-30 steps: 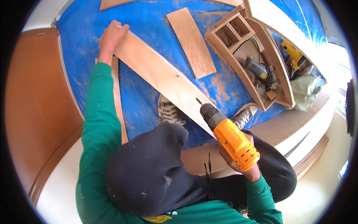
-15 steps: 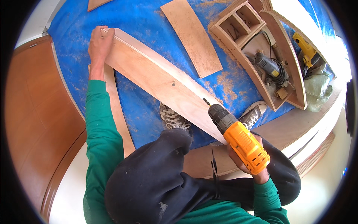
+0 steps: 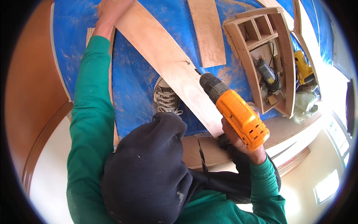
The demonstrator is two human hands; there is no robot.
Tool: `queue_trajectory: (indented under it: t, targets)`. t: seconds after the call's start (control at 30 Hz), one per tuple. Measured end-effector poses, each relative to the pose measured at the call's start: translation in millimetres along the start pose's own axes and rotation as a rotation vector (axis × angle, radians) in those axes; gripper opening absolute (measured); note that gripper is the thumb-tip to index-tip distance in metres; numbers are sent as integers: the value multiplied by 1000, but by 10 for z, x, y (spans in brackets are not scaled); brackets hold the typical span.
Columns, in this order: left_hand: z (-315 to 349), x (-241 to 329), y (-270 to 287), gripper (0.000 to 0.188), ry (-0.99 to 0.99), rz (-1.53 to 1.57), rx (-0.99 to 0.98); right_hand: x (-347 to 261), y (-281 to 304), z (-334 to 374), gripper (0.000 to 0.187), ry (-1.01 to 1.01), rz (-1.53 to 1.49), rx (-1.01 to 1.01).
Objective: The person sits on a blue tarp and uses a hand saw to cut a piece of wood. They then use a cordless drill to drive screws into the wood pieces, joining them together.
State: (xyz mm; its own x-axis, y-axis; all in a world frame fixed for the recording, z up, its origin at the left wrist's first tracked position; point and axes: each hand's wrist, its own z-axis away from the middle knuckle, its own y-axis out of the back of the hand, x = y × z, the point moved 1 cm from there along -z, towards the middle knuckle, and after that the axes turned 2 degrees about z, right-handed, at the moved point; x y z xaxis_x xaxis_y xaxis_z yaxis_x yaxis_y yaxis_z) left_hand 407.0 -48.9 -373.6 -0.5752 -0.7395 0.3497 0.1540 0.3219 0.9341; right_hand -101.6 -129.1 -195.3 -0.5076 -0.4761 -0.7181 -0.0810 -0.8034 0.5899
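Note:
A long pale wooden board [image 3: 164,56] slants across the view, from the top left down to my knees. My left hand [image 3: 115,13] is closed on its far end, with the fingertips partly hidden. In my right hand [image 3: 238,141] I grip an orange and black power drill [image 3: 240,115], which points up and to the left. Its dark bit [image 3: 197,71] is by the board's right edge; whether it touches the wood I cannot tell. Just beyond the bit tip, a small dark screw or hole [image 3: 188,62] marks the board's face.
Blue sheeting [image 3: 134,86] dusted with sawdust covers the floor. Another board [image 3: 209,35] lies beyond. At right stands a wooden tool box [image 3: 246,63] with a corded grey power tool [image 3: 265,71]; a yellow tool [image 3: 304,67] lies beside it. My shoe [image 3: 166,98] is beside the board.
The board has turned, so its flat face shows more and its side edge less. The drill has moved left and forward, closer to the dark mark. The whole view has shifted.

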Motion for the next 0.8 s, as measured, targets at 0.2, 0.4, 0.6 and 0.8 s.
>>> queue_trajectory:
  t: [0.2, 0.4, 0.6, 0.8]
  targets:
    - [52, 119, 82, 44, 98, 13, -62, 53, -5, -101, 28, -106, 136, -12]
    - [73, 135, 103, 45, 89, 3, -90, -26, 52, -205, 22, -301, -58, -6]
    - [80, 115, 111, 46, 80, 23, -77, -105, 87, -256, 22, -443, -95, -78]
    - [96, 144, 119, 47, 52, 21, -51, -96, 124, -409, 31, 120, 250, -88]
